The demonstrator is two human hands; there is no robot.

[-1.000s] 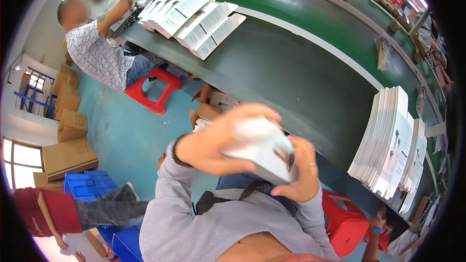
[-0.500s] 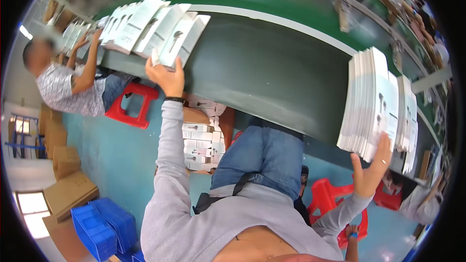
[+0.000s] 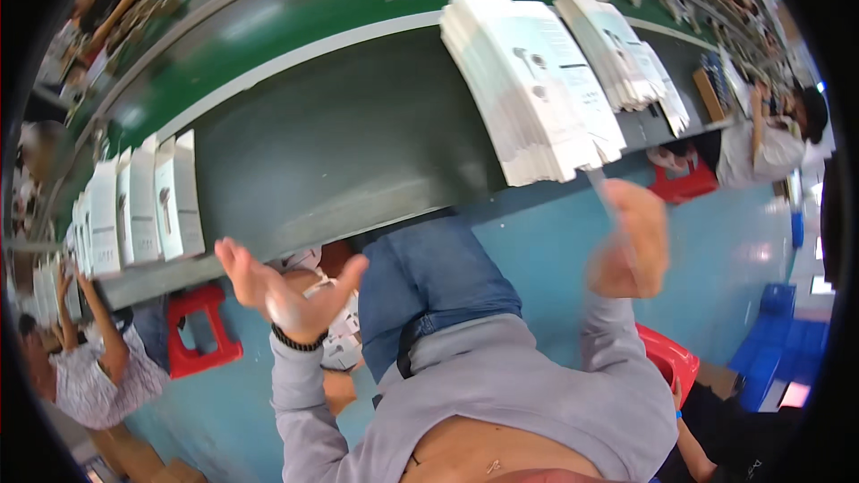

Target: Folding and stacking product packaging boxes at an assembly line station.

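My left hand is in the air in front of the table edge, fingers spread and holding nothing. Blurred by motion, my right hand closes around a thin pale flat carton, seen nearly edge-on. That hand is just below a thick stack of flat white printed cartons on the dark table. Over on the left, several opened-up white boxes stand in a row on the table, apart from my left hand.
A second stack of flat cartons lies farther right. Red stools stand on the blue floor. A co-worker sits at the left, another person at the far right. Below the table, a carton holds white boxes.
The view has swung to the right. My left hand has let go of the end standing box and drawn back. My right hand has come away from the stack with a flat carton.
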